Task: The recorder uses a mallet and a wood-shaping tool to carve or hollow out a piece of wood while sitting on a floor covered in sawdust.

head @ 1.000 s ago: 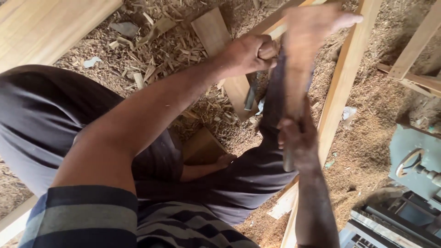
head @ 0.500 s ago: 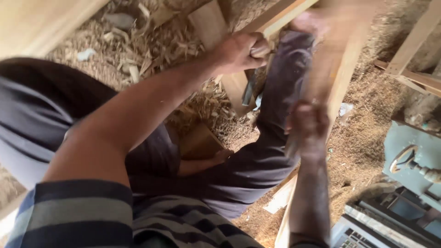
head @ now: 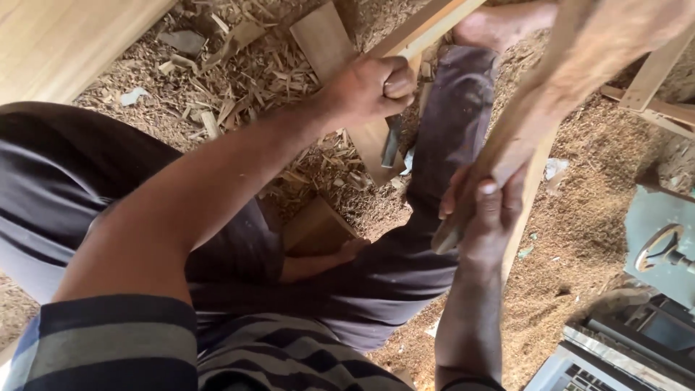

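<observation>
From up here I see my left hand [head: 373,90] at about twelve o'clock, curled into a tight fist around the handle of a dark metal tool [head: 391,141], whose blade hangs down just below the knuckles. My right hand [head: 486,210] sits at about three o'clock, fingers wrapped closed around the lower end of a long wooden stick [head: 539,123]. The stick slants up from that grip toward one o'clock, its upper part blurred so I cannot tell its shape there. Tool and stick are near each other but apart.

Between my two hands runs my leg in dark trousers [head: 449,130], with a bare foot [head: 499,25] at the top by one o'clock. A flat wooden board [head: 326,43] lies on the floor behind my left fist, and a pale wooden rail [head: 427,25] crosses just beside it. The floor [head: 579,246] is covered in sawdust and wood shavings. At four o'clock stands a grey-green machine with a round handwheel [head: 662,246].
</observation>
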